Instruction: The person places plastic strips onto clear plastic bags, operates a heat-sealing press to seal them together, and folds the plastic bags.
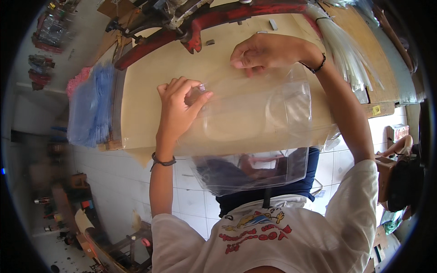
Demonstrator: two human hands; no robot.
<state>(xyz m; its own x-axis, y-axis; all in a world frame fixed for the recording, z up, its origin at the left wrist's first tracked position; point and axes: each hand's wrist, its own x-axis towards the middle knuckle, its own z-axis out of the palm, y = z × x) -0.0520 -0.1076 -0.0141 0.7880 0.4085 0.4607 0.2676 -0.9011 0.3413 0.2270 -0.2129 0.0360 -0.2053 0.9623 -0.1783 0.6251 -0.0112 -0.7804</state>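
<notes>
A large clear plastic bag or sleeve (255, 113) lies over the near part of the table, and its lower end hangs past the front edge above my lap. My left hand (177, 98) is curled at the bag's upper left corner, with shiny plastic between thumb and fingers. Farther right, above the bag's upper edge, my right hand (268, 52) is bent at the wrist, its fingers curled together and pointing left. Whatever those fingers hold, if anything, is hidden. Small metal pieces (210, 42) rest on the tan tabletop (150, 100) beyond my hands.
A red metal machine frame (214, 18) spans the table's far side. Blue-tinted plastic sheets (93, 104) hang at the left edge. A bundle of clear plastic strips (343, 50) lies at the right. Another person (405, 177) is at the far right.
</notes>
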